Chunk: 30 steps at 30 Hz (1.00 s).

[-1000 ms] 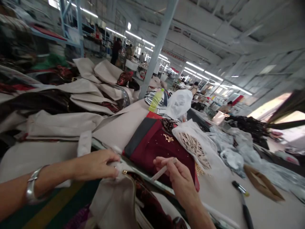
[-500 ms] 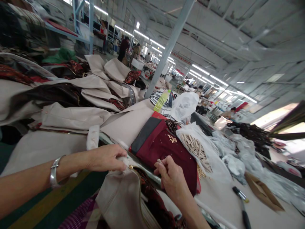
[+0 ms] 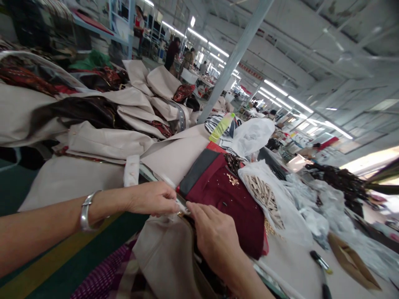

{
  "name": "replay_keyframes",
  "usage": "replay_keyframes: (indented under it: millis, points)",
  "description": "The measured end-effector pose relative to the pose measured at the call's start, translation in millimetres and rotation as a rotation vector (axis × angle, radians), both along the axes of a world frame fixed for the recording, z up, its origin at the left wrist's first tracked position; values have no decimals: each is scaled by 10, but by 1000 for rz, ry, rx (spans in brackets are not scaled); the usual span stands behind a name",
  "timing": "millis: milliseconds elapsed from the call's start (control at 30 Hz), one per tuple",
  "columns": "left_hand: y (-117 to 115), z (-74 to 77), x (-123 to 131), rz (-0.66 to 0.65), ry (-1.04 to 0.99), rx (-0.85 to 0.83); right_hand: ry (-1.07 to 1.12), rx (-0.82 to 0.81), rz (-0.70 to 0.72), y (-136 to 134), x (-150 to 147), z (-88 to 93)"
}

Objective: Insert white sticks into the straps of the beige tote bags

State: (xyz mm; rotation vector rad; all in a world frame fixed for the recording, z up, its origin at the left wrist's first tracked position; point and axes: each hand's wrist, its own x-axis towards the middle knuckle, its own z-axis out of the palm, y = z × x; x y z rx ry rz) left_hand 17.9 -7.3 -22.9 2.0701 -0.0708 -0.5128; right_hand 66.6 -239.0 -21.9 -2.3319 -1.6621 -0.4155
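A beige bag [image 3: 165, 249] with a brass zipper along its opening hangs in front of me at the table edge. My left hand [image 3: 152, 198], with a silver bracelet on the wrist, is closed on the bag's upper corner, beside the zipper's end. Close against it, my right hand [image 3: 215, 232] has its fingers pinched together over the same corner. Whatever sits between the right fingertips is hidden. A maroon cloth [image 3: 215, 199] lies just beyond my right hand, with a small heap of gold-coloured metal pieces [image 3: 232, 179] on it.
More beige bags [image 3: 106, 141] are piled at the left. To the right are a plastic bag of beige strips [image 3: 262, 195], a black-handled tool [image 3: 321, 261] and an open brown box [image 3: 352, 261]. A bottle [image 3: 222, 126] and a slanting post [image 3: 233, 58] stand behind.
My right hand has moved left from above the maroon cloth, with a small pale piece then in its fingertips, to the bag's corner beside my left hand. The left keeps its grip.
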Motion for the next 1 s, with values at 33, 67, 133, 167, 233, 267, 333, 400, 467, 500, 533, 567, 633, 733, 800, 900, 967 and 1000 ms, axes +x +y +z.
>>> replay_keyframes:
  millis: [33, 67, 133, 167, 233, 267, 333, 400, 467, 500, 533, 567, 633, 733, 800, 900, 967, 1000]
  points:
    - [-4, 4, 2, 3, -1, -6, -31, -25, -4, 22, -13, 1]
    - [-8, 4, 5, 5, -1, -11, -46, -51, -3, 37, -25, 3]
    - [-15, -13, 13, 15, 1, -12, -44, -74, 20, 51, -41, 5]
    - [-18, -28, 18, 23, 2, -10, -32, -67, 40, 53, -43, 6]
    - [-23, -61, 27, 41, 4, -5, -2, -41, 88, 52, -34, 5]
    - [-26, -76, 30, 49, 3, -3, 16, -33, 110, 52, -24, 4]
    - [-29, -98, 34, 56, -1, -2, 56, -32, 153, 52, -2, -2]
    - [-30, -106, 33, 54, -3, -4, 94, -31, 175, 55, 16, -8]
    - [-32, -103, 27, 58, -6, 1, 111, -26, 178, 60, 23, -8]
    - [-34, -99, 24, 62, -10, 4, 110, -27, 174, 62, 22, -4]
    - [-37, -95, 20, 67, -14, 10, 105, -32, 167, 64, 20, 2]
    - [-41, -93, 18, 72, -20, 16, 98, -43, 159, 67, 16, 9]
    - [-52, -94, 16, 80, -35, 29, 77, -62, 138, 70, 7, 24]
    - [-74, -119, 16, 98, -69, 52, 73, -78, 129, 75, -7, 31]
    - [-87, -143, 15, 119, -90, 68, 96, -79, 121, 79, -16, 28]
    - [-92, -168, 6, 149, -100, 81, 153, -57, 78, 65, -43, 38]
    - [-83, -164, -2, 161, -105, 88, 220, -7, 28, 16, -71, 60]
    - [-75, -155, -8, 164, -107, 90, 253, 14, -4, -27, -85, 72]
